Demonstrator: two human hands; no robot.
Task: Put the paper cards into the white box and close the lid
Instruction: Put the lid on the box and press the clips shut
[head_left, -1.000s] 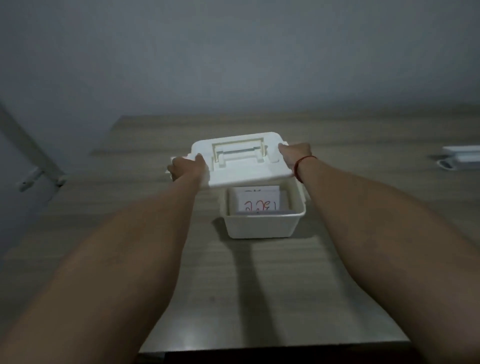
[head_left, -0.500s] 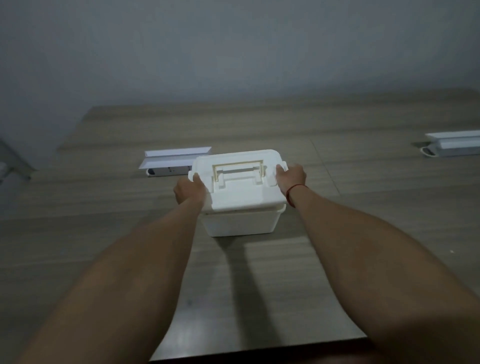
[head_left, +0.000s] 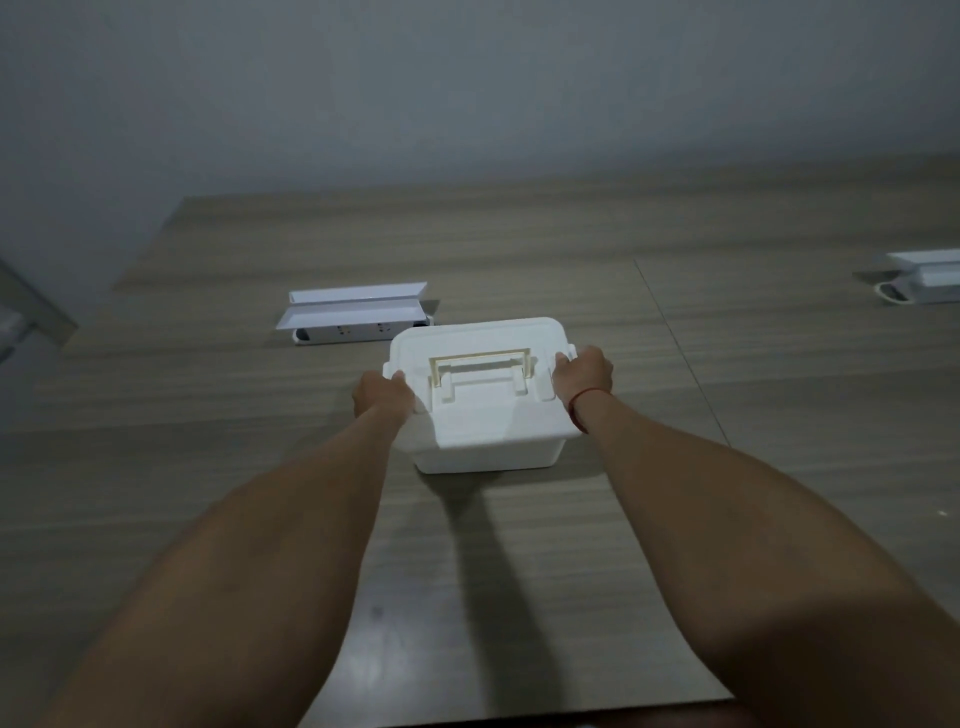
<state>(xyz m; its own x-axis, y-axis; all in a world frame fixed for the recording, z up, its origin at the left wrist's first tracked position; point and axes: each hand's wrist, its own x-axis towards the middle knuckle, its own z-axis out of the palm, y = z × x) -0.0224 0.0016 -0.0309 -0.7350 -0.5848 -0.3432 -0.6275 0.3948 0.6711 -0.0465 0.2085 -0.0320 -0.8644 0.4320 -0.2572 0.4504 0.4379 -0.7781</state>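
Note:
The white box (head_left: 485, 454) stands in the middle of the wooden table (head_left: 727, 364). Its white lid (head_left: 483, 410), with a folded-down carry handle (head_left: 480, 364), lies flat on top and covers the opening. My left hand (head_left: 382, 397) grips the lid's left edge. My right hand (head_left: 582, 374), with a red string at the wrist, grips the lid's right edge. The paper cards are hidden under the lid.
A white power strip with a raised flap (head_left: 353, 317) lies just behind the box to the left. Another white device (head_left: 924, 278) sits at the far right edge. A grey wall rises behind the table; the table's near edge is close to me.
One second ago the lid was held tilted above the open box with a card visible inside. It has come down onto the box and now sits level, with both hands still on its sides.

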